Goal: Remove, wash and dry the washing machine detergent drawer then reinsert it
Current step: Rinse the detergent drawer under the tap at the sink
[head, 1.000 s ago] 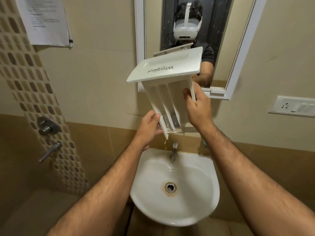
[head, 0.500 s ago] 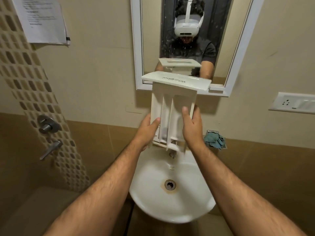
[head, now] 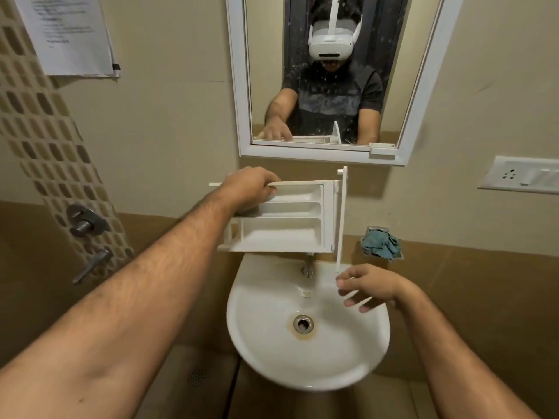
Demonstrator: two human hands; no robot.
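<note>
The white detergent drawer [head: 287,220] is held level above the back of the white basin [head: 266,352], its compartments facing me and its front panel at the right end. My left hand [head: 251,186] grips the drawer's far top edge near its left end. My right hand [head: 367,287] hovers over the right side of the basin, just below the front panel's lower tip, with fingers loosely spread and nothing in them.
A tap [head: 308,266] stands at the basin's back rim under the drawer. A blue-green cloth [head: 381,243] lies in a wall holder to the right. A mirror [head: 329,74] hangs above, a switch plate [head: 520,178] is at right, shower valves [head: 86,223] at left.
The drawer has swung from standing upright, panel on top, to lying sideways with its compartments facing me. My right hand has let go and dropped over the basin; my left hand has shifted to the top edge.
</note>
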